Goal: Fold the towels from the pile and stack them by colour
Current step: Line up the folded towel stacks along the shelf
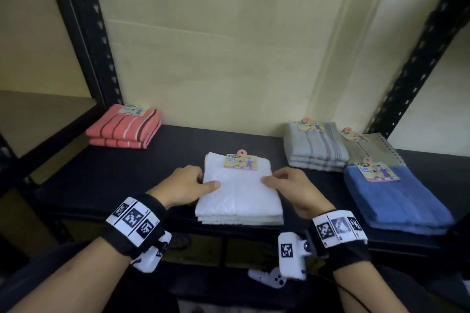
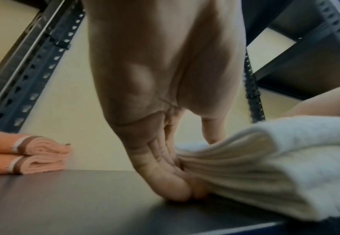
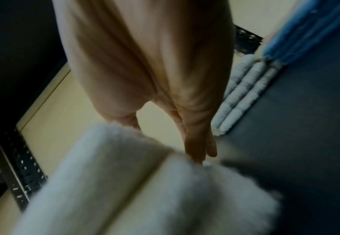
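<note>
Both hands hold the white towel stack (image 1: 239, 193) at the front middle of the dark shelf (image 1: 178, 150). The left hand (image 1: 181, 185) grips its left edge, thumb lying on top and fingers (image 2: 165, 182) tucked beneath the layers. The right hand (image 1: 292, 187) pinches the right edge, thumb on top. Left of the grip and further back lie the folded pink striped towels (image 1: 124, 127); just right of it sit the grey striped towels (image 1: 315, 147) and blue towels (image 1: 396, 198)
</note>
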